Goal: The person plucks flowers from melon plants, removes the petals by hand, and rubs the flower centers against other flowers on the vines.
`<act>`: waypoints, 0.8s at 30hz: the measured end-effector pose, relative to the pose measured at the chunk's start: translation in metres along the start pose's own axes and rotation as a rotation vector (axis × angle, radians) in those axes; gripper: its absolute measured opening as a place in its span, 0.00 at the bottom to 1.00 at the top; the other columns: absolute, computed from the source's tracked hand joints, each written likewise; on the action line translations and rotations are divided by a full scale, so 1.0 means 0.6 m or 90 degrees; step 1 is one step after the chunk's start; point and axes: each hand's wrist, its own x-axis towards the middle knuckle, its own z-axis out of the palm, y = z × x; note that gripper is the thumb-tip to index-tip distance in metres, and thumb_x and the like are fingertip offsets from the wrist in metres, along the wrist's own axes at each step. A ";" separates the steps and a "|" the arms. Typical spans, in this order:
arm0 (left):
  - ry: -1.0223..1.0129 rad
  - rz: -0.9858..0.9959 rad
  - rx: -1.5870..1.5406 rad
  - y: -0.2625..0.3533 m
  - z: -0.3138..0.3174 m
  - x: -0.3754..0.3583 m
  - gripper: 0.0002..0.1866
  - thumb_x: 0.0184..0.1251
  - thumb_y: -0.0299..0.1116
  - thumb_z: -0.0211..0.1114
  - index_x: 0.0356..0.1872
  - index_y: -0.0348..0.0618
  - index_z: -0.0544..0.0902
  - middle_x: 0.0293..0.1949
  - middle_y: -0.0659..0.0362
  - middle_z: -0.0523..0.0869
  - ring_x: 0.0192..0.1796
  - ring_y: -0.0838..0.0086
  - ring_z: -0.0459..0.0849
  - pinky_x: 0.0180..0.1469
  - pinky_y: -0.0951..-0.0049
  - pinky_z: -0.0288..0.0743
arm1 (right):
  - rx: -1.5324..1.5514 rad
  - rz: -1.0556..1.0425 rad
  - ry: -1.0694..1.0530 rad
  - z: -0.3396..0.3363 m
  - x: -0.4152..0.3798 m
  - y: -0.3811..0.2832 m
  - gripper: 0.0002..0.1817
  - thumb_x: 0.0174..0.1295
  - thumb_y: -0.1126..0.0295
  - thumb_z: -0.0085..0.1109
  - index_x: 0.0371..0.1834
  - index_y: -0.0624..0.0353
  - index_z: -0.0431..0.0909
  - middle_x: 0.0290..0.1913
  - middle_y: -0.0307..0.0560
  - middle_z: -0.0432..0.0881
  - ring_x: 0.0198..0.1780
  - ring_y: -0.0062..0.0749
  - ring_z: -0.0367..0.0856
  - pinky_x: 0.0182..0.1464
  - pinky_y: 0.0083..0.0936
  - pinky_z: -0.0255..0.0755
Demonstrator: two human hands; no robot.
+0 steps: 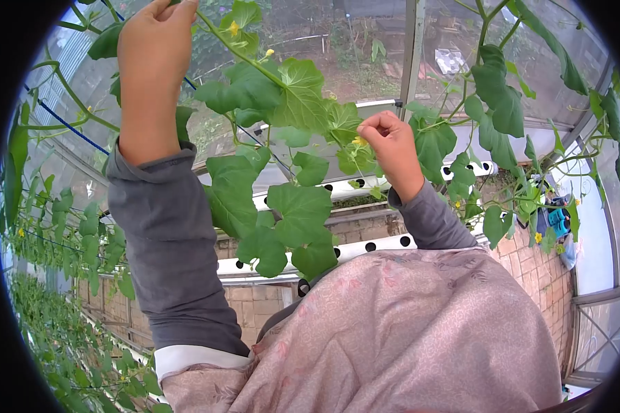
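At the top, my left hand point(155, 41) is closed round the green stem of a climbing vine point(251, 62); its fingertips are partly cut off by the frame. From there the stem slants down to the right, bearing broad leaves and small yellow blossoms. My right hand point(390, 144) is closed in a pinch at the lower end of this shoot, with a yellow flower point(359, 140) at the thumb and fingertips. A large pale-green leaf point(300, 96) hangs between the two hands. Darker leaves point(300, 210) hang below them.
White pipes with round black holes point(386, 244) run across below the vines. A blue cord point(72, 122) slants at the left. More vines point(496, 89) hang at the right, beside a greenhouse post point(412, 51). Brick paving point(530, 268) covers the floor.
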 end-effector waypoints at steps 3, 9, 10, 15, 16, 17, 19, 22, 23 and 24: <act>0.119 0.238 0.189 0.082 0.006 -0.118 0.20 0.64 0.31 0.66 0.54 0.30 0.78 0.46 0.53 0.84 0.48 0.72 0.83 0.51 0.74 0.76 | 0.194 0.019 -0.066 0.003 -0.024 -0.083 0.04 0.59 0.74 0.62 0.30 0.63 0.81 0.30 0.35 0.77 0.30 0.15 0.71 0.36 0.16 0.64; -0.238 0.001 -0.187 0.097 0.000 -0.283 0.14 0.59 0.21 0.65 0.47 0.32 0.81 0.39 0.52 0.83 0.40 0.71 0.82 0.45 0.73 0.76 | 0.553 0.192 -0.273 0.034 -0.029 -0.155 0.05 0.61 0.70 0.61 0.36 0.59 0.79 0.30 0.37 0.80 0.28 0.18 0.71 0.33 0.17 0.65; -0.234 0.005 -0.187 0.089 0.001 -0.290 0.14 0.59 0.21 0.65 0.47 0.32 0.81 0.39 0.52 0.83 0.40 0.71 0.82 0.45 0.73 0.76 | 0.552 0.187 -0.276 0.043 -0.029 -0.159 0.05 0.61 0.70 0.61 0.36 0.59 0.79 0.30 0.37 0.80 0.28 0.18 0.71 0.33 0.17 0.65; -0.265 -0.226 -0.361 0.076 -0.024 -0.298 0.10 0.63 0.23 0.64 0.44 0.30 0.83 0.39 0.56 0.84 0.39 0.78 0.82 0.43 0.78 0.75 | 0.649 0.247 -0.389 0.077 -0.032 -0.165 0.05 0.61 0.70 0.61 0.37 0.58 0.80 0.30 0.35 0.78 0.28 0.17 0.70 0.33 0.17 0.65; -0.257 -0.243 -0.364 0.075 -0.029 -0.299 0.09 0.63 0.23 0.65 0.42 0.30 0.83 0.37 0.56 0.85 0.38 0.79 0.82 0.43 0.79 0.75 | 0.641 0.234 -0.395 0.081 -0.033 -0.164 0.06 0.61 0.70 0.61 0.38 0.58 0.80 0.30 0.35 0.77 0.29 0.17 0.69 0.33 0.17 0.65; -0.253 -0.243 -0.361 0.074 -0.031 -0.299 0.09 0.63 0.23 0.65 0.42 0.30 0.83 0.37 0.56 0.85 0.38 0.79 0.82 0.43 0.79 0.75 | 0.641 0.233 -0.399 0.083 -0.033 -0.166 0.06 0.61 0.70 0.61 0.38 0.58 0.80 0.30 0.35 0.77 0.29 0.17 0.69 0.33 0.17 0.65; -0.241 -0.224 -0.342 0.072 -0.034 -0.301 0.06 0.65 0.23 0.64 0.40 0.30 0.84 0.33 0.57 0.87 0.36 0.78 0.84 0.42 0.80 0.77 | 0.608 0.243 -0.372 0.086 -0.036 -0.171 0.07 0.61 0.70 0.60 0.39 0.60 0.81 0.31 0.33 0.77 0.30 0.17 0.70 0.36 0.16 0.66; -0.214 -0.259 -0.331 0.072 -0.033 -0.299 0.06 0.62 0.23 0.66 0.37 0.30 0.84 0.31 0.59 0.85 0.32 0.82 0.80 0.38 0.81 0.73 | 0.450 -0.028 -0.147 0.099 -0.059 -0.190 0.08 0.60 0.72 0.62 0.41 0.62 0.81 0.32 0.34 0.77 0.32 0.17 0.71 0.36 0.15 0.66; -0.215 -0.259 -0.331 0.070 -0.031 -0.299 0.06 0.62 0.23 0.66 0.37 0.30 0.84 0.31 0.59 0.85 0.32 0.82 0.80 0.38 0.81 0.73 | 0.450 -0.027 -0.146 0.098 -0.061 -0.186 0.08 0.60 0.72 0.62 0.41 0.62 0.81 0.32 0.34 0.77 0.32 0.17 0.71 0.36 0.15 0.66; -0.210 -0.247 -0.333 0.066 -0.028 -0.299 0.06 0.62 0.23 0.66 0.37 0.30 0.84 0.31 0.60 0.84 0.32 0.82 0.79 0.37 0.81 0.73 | 0.317 -0.153 -0.125 0.096 -0.062 -0.178 0.08 0.59 0.74 0.63 0.41 0.63 0.81 0.31 0.35 0.78 0.32 0.17 0.71 0.36 0.16 0.66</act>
